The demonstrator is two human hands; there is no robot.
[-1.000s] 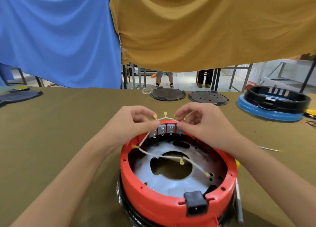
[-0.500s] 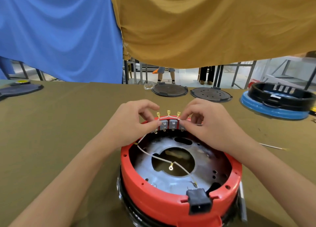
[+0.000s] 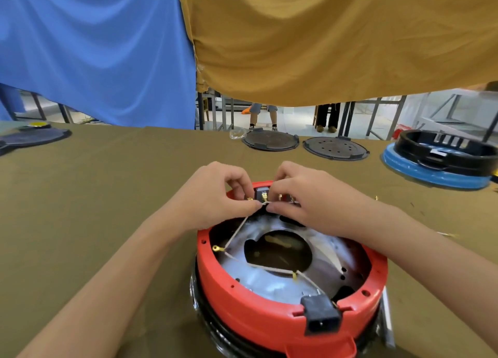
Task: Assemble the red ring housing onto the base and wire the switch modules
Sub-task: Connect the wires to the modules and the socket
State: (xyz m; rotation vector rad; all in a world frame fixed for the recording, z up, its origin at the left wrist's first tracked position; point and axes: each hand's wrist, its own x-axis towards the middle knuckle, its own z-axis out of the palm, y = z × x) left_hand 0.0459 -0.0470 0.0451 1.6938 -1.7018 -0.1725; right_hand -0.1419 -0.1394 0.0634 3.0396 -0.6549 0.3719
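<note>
Olive table cloth (image 3: 107, 196) carries my red ring housing (image 3: 269, 314), already seated on its base (image 3: 215, 333). Both my left hand (image 3: 215, 198) and right hand (image 3: 304, 196) pinch wire terminals (image 3: 264, 199) at the far switch modules (image 3: 260, 193); loose wires (image 3: 269, 268) remain unconnected.

Bright, even daylight comes from the open background; shadows are soft, edges bow with wide-angle distortion, and detail is slightly soft.

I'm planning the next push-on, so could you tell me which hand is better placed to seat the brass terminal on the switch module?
Probably the right hand: its fingertips pinch the wire right at the brass terminal on the switch module; the left hand pinches alongside.
</note>
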